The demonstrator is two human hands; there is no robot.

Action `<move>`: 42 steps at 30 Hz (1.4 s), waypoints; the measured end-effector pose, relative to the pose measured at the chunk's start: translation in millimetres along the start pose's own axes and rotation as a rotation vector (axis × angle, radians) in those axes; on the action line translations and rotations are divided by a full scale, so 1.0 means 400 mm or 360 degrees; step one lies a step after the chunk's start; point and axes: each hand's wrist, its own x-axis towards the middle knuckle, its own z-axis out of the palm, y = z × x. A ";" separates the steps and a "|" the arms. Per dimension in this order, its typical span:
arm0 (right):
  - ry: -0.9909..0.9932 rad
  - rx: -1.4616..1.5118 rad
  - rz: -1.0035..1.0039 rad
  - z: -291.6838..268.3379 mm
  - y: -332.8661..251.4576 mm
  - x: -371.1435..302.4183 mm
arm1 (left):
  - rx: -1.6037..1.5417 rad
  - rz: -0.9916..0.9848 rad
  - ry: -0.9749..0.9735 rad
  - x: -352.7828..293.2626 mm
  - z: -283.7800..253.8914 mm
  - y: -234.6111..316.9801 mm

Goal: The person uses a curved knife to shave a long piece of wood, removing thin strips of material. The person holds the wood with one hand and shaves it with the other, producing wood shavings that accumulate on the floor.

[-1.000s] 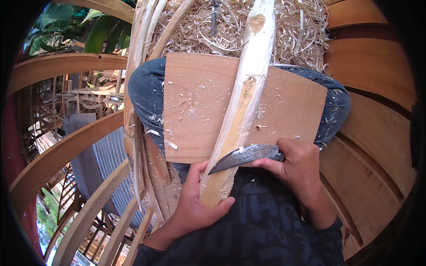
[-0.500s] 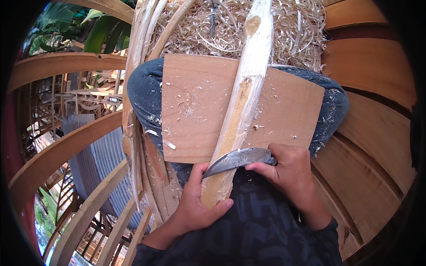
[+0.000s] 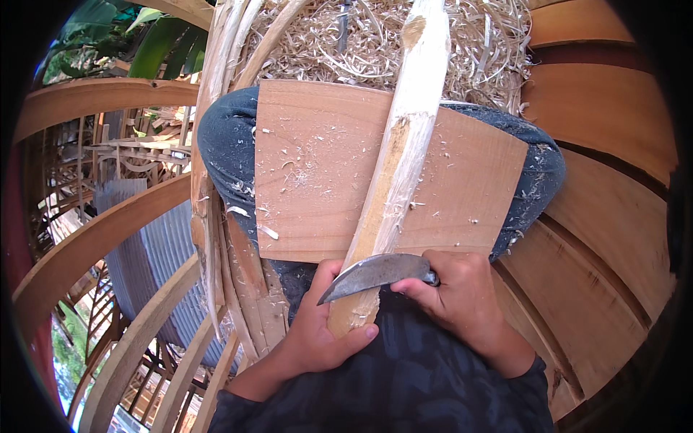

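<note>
A long, pale piece of wood [image 3: 395, 173], partly shaved, slopes away from my body across a flat board [image 3: 317, 166] on my lap. My left hand [image 3: 326, 328] is wrapped round its near end, with the thumb along the right side. In my right hand [image 3: 462, 292] is the handle of a knife [image 3: 379, 274] with a broad, curved grey blade. The blade lies across the wood just above my left thumb, its tip pointing left over my left fingers. Most of the handle is hidden in my right fist.
Curly wood shavings [image 3: 325, 54] heap up beyond the board, with a dark metal tool [image 3: 343, 29] among them. Long wooden strips [image 3: 209, 144] lie along my left. Curved wooden ribs [image 3: 108, 216] stand at the left, and wooden planks [image 3: 599, 209] form a wall at the right.
The knife and my right hand have come slightly nearer my body and to the left along the wood. My left hand keeps its hold. The view has shifted a little.
</note>
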 end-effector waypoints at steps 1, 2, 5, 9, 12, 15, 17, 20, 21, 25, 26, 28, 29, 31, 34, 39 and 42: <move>0.0007 -0.0034 -0.0005 0.003 0.009 0.012 | -0.0087 -0.0071 0.0019 -0.005 0.000 0.005; 0.0016 -0.0068 -0.0009 0.003 0.017 0.024 | 0.0302 0.0157 0.0018 -0.002 -0.009 -0.008; 0.0197 -0.0157 0.0035 -0.004 0.056 0.039 | 0.0275 -0.0026 -0.0015 0.009 -0.009 0.016; 0.0618 -0.0206 0.0742 -0.043 0.184 0.079 | -0.0039 -0.0139 -0.0059 -0.003 -0.011 0.008; 0.0434 0.0358 0.0709 -0.096 0.125 0.051 | -0.0214 -0.0204 -0.0044 -0.017 -0.003 0.005; 0.0030 0.0010 -0.0068 0.004 0.009 -0.004 | 0.0027 -0.0004 -0.0160 0.011 -0.001 -0.008; 0.0006 0.0024 0.0043 0.016 0.006 0.001 | 0.0276 0.0187 -0.0163 0.013 -0.006 -0.033; 0.0130 -0.0118 0.0065 -0.001 0.047 0.020 | 0.0253 0.0093 -0.0093 0.007 0.004 -0.017; 0.0176 -0.0166 0.0089 -0.006 0.058 0.024 | 0.0213 0.0066 -0.0095 0.010 0.005 -0.013; 0.0505 -0.0220 0.0531 -0.016 0.152 0.040 | 0.0046 -0.0033 -0.0131 0.008 0.004 0.001; 0.0546 -0.0118 0.0701 -0.047 0.184 0.040 | 0.0106 0.0016 -0.0147 -0.001 0.007 -0.001; 0.0635 0.0084 0.0778 -0.082 0.212 0.019 | 0.0058 -0.0103 -0.0203 -0.007 0.006 0.010; 0.0507 0.0128 0.0631 -0.075 0.191 0.007 | -0.0055 -0.0248 -0.0204 -0.004 0.003 0.021; 0.0284 0.0212 0.0396 -0.044 0.089 -0.014 | -0.0054 -0.0212 -0.0240 0.008 0.007 0.014; 0.0084 0.0029 0.0092 0.000 0.023 -0.029 | 0.0418 0.0213 -0.0249 0.023 0.006 -0.030; 0.0206 -0.0112 0.0114 -0.011 0.071 0.028 | 0.0344 0.0036 -0.0110 0.019 0.023 0.002; 0.0327 -0.0213 0.0078 -0.011 0.089 0.040 | 0.0299 -0.0015 -0.0095 0.026 0.032 0.023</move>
